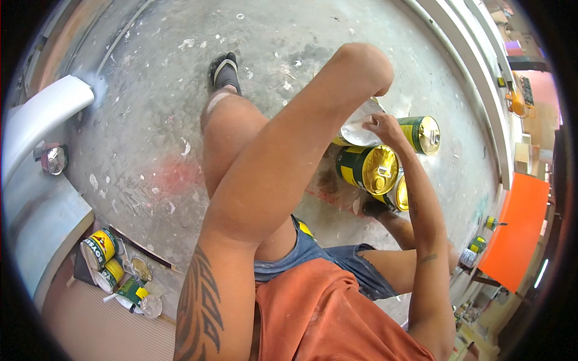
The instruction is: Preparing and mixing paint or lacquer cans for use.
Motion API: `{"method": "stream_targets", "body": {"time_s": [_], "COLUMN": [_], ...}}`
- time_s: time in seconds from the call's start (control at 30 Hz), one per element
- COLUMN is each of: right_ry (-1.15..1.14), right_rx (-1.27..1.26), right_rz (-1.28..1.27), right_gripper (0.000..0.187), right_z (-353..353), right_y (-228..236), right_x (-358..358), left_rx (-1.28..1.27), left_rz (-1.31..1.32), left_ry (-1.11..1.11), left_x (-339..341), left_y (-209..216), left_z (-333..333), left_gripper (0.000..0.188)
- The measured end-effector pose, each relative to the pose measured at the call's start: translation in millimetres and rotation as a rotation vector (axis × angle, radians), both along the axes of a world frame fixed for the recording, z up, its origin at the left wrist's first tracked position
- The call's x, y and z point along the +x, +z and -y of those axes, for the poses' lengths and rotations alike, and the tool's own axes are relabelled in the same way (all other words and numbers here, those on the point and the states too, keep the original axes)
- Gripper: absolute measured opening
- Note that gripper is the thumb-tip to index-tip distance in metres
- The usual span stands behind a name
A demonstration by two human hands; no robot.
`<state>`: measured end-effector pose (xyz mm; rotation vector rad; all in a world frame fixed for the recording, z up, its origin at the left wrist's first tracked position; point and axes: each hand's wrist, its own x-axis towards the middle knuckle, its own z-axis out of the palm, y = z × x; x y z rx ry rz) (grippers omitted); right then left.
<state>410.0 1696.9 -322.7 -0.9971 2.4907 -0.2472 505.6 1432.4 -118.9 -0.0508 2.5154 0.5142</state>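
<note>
The right hand (pixel 385 127) curls at a shiny silver tin (pixel 356 131). The left hand (pixel 365 65) hides its fingers; I can't tell either grip. Round metal cans (pixel 356 166) stand near.

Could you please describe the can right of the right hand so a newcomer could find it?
Over the grey floor, find the right hand. Just right of it is a green-and-yellow can with a shiny top. Unlike the neighbouring cans, it sits right of the right forearm.
</note>
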Motion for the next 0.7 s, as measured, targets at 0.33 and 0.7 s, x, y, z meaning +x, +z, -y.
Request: {"method": "stream_targets", "body": {"time_s": [0.33,0.7], "right_ry": [-0.018,-0.024], "right_rx": [-0.285,-0.092], "right_rz": [-0.204,-0.277], "right_gripper": [0.028,0.028], "right_z": [12,3], "right_y": [-6,-9], "right_x": [18,20], "left_rx": [-0.047,-0.037], "left_rz": [0.004,0.021], "left_ry": [0.022,-0.016], "left_x": [-2,-3], "left_y": [-6,-1], "left_z": [-1,-4], "left_gripper": [0.043,0.042]}}
